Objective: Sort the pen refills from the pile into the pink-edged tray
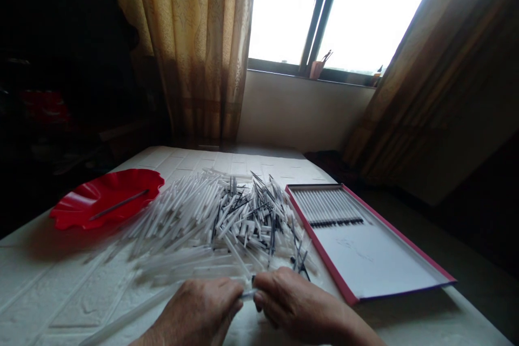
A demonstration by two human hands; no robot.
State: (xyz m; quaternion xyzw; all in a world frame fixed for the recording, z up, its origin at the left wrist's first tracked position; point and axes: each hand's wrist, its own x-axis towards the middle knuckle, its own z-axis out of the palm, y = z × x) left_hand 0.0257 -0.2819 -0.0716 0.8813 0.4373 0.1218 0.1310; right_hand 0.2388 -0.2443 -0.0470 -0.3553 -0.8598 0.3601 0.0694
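Both hands meet at the table's near edge, fingertips pinched around a pen (pixel 248 295). Its pale, see-through barrel shows in the small gap between them. My left hand (pixel 205 303) is closed on the barrel's left part. Black bits show at the fingertips of my right hand (pixel 294 303), which is closed on the other end; its fingers hide most of that end. Just beyond lies a heap of loose clear pen barrels (pixel 178 211), with dark refills and black-tipped pieces (pixel 271 211) on its right side. A long translucent tube (pixel 130 316) lies left of my left hand.
On the right, a shallow pink-edged box (pixel 324 265) holds a row of black-ended pens (pixel 334 205). A red wavy-rimmed dish (pixel 73 205) with a dark thin rod (pixel 118 205) stands at left. The table (pixel 81 297) has a white brick-pattern cover. Behind are curtains and a window.
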